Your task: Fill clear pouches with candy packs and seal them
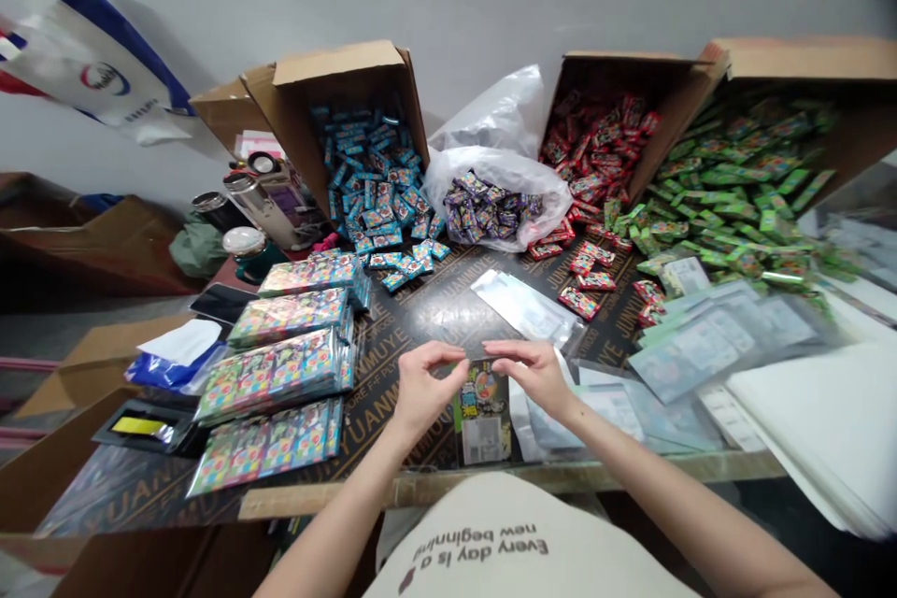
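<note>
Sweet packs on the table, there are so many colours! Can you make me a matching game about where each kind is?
Things: 1 blue packs; 2 purple packs; 3 red packs; 4 printed pouch.
Places: A clear plastic bag; B pinched between left hand and right hand; C cardboard box left of the bag; D cardboard box right of the bag.
Pairs: 1-C; 2-A; 3-D; 4-B.

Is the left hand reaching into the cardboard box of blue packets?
No, the left hand and right hand both pinch the top of a small printed plastic packet.
</note>
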`<state>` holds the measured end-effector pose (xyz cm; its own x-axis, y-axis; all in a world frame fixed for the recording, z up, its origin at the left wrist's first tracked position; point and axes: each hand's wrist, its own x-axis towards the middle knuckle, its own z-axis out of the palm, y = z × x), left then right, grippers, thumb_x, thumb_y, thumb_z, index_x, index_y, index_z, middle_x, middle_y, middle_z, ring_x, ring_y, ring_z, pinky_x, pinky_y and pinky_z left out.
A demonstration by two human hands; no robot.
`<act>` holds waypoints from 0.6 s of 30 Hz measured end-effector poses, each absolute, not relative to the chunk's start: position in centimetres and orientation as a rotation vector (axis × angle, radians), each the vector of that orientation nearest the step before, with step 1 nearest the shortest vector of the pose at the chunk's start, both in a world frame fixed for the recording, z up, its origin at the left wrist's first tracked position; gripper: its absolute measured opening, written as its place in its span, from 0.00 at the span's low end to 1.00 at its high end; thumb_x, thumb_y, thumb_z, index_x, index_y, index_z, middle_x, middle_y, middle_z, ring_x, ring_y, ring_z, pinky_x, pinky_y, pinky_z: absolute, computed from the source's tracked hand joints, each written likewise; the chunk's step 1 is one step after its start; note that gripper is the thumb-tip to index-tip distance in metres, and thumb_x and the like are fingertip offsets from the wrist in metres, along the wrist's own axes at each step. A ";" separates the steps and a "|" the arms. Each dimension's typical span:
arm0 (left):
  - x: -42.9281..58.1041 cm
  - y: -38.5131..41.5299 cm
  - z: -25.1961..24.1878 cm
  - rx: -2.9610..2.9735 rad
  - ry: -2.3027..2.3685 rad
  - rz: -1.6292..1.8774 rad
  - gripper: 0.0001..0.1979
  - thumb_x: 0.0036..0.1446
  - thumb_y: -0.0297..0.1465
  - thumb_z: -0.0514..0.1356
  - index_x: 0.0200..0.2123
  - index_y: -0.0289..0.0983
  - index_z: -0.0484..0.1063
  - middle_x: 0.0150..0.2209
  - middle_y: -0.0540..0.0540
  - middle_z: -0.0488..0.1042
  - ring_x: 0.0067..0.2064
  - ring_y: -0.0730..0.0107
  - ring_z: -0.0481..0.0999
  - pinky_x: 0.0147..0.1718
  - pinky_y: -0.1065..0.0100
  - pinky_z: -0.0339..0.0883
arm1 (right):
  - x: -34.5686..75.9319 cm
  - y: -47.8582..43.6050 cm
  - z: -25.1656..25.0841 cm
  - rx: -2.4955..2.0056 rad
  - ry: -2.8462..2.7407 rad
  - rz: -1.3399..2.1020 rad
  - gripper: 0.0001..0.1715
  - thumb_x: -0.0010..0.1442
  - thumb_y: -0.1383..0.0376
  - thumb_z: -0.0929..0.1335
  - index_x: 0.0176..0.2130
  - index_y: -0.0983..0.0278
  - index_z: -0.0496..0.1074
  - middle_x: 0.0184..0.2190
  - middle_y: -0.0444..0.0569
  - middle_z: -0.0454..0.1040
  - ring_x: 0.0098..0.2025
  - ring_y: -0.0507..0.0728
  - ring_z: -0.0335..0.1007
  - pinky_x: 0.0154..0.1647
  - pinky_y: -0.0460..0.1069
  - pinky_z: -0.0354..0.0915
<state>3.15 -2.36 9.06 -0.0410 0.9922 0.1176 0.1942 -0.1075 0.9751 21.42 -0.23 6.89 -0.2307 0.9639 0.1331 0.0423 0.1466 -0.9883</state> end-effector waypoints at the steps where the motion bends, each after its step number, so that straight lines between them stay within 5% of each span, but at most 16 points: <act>1: 3.1 -2.3 9.3 1.462 1.349 1.204 0.05 0.44 0.30 0.62 0.25 0.34 0.76 0.28 0.44 0.76 0.32 0.67 0.74 0.34 0.69 0.66 | 21.6 -0.3 7.0 -1.031 -1.529 1.211 0.09 0.50 0.61 0.69 0.33 0.62 0.77 0.36 0.50 0.77 0.39 0.59 0.73 0.44 0.55 0.66; 7: 2.6 -1.6 10.6 1.499 1.323 1.023 0.09 0.45 0.34 0.64 0.28 0.34 0.77 0.27 0.45 0.77 0.29 0.68 0.74 0.29 0.71 0.66 | 21.8 0.2 8.3 -1.096 -1.555 1.334 0.12 0.51 0.59 0.69 0.32 0.64 0.76 0.27 0.47 0.77 0.28 0.53 0.71 0.29 0.47 0.66; 18: 2.5 -0.9 10.4 1.597 1.345 0.870 0.06 0.46 0.31 0.62 0.26 0.33 0.76 0.25 0.45 0.76 0.27 0.69 0.73 0.27 0.71 0.65 | 22.0 0.8 8.2 -1.048 -1.574 1.414 0.10 0.51 0.60 0.69 0.30 0.66 0.75 0.24 0.46 0.75 0.25 0.51 0.68 0.27 0.45 0.64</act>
<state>2.49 -0.91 10.38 0.1789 0.9838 -0.0133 0.3912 -0.0587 0.9184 22.01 0.76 8.22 -0.3736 0.9275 0.0143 0.0849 0.0496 -0.9952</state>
